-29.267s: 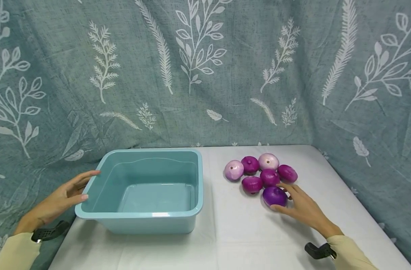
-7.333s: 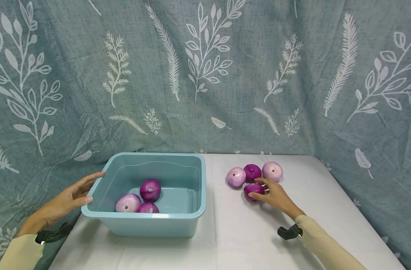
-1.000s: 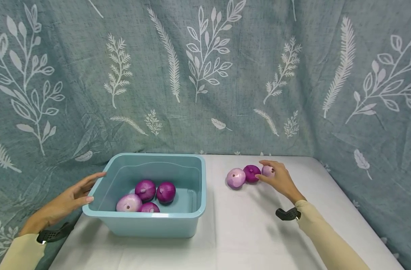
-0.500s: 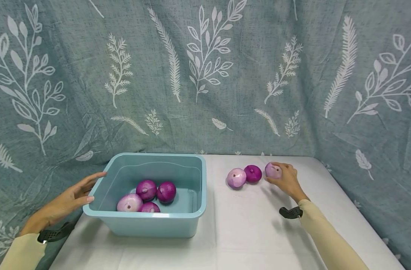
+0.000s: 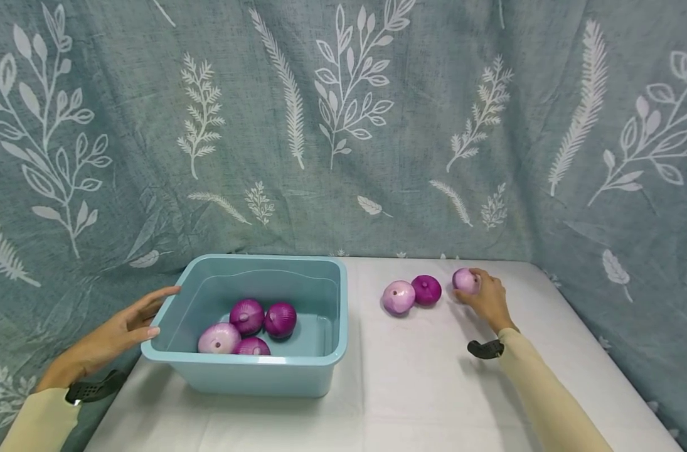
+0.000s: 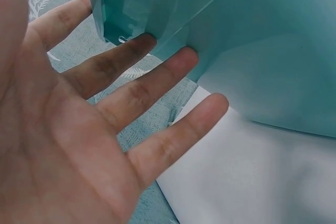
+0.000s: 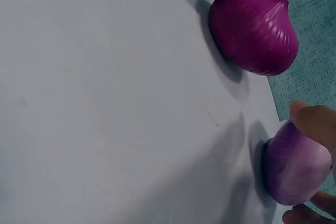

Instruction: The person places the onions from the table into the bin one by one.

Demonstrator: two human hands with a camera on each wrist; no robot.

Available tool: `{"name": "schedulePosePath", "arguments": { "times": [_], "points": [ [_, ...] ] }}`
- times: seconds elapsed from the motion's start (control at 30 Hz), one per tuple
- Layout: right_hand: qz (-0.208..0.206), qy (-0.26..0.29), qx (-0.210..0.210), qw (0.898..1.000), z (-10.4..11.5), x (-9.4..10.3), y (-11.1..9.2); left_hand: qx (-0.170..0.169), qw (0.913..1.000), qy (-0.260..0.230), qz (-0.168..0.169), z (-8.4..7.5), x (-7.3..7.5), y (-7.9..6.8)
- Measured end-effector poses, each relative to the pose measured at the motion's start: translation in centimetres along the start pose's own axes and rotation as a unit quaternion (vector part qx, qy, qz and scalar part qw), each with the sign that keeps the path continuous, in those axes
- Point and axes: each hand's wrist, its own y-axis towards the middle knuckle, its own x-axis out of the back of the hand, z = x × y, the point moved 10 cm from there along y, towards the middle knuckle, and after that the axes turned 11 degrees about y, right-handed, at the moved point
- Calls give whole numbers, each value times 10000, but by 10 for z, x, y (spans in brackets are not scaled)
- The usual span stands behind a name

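My right hand (image 5: 488, 299) grips a pale purple onion (image 5: 463, 280) near the table's back edge, thumb and fingers round its sides. In the right wrist view that onion (image 7: 296, 166) sits low over the white cloth. To its left, a dark magenta onion (image 5: 426, 290) and another pale onion (image 5: 398, 297) lie side by side. My left hand (image 5: 108, 333) rests at the left rim of a light blue plastic tub (image 5: 244, 376). Its extended fingers touch the tub's outer wall (image 6: 273, 72) in the left wrist view. Inside the tub lie several onions, including a pale one (image 5: 219, 339) and a dark one (image 5: 280, 319).
White cloth (image 5: 411, 389) covers the table. Behind and at the sides hangs a blue-green curtain (image 5: 399, 207) with white leaf prints. Each wrist wears a black strap, such as the right strap (image 5: 485, 349).
Over the last second my right hand closed round the pale onion and shifted it right, away from the dark one. Earlier the tub was empty; several onions have since moved into it from the table.
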Motion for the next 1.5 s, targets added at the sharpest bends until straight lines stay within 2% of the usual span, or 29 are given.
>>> {"name": "schedulePosePath", "arguments": {
  "times": [0.23,0.67,0.9,1.2,1.5],
  "points": [
    [-27,31,-193,9998,-11,3,1,-91,9999,7,114,-3,-2,2],
    [190,60,-440,9988,-18,2,-3,-276,9996,32,87,-10,-1,1],
    [130,93,-339,9993,-17,4,-7,-162,9998,10,87,-5,-1,1],
    [-5,172,-292,9994,-16,12,-15,-235,9997,35,77,-7,-2,0],
    [-31,188,-57,9998,2,16,-19,-268,9996,14,82,-10,-2,0]
  ]
}}
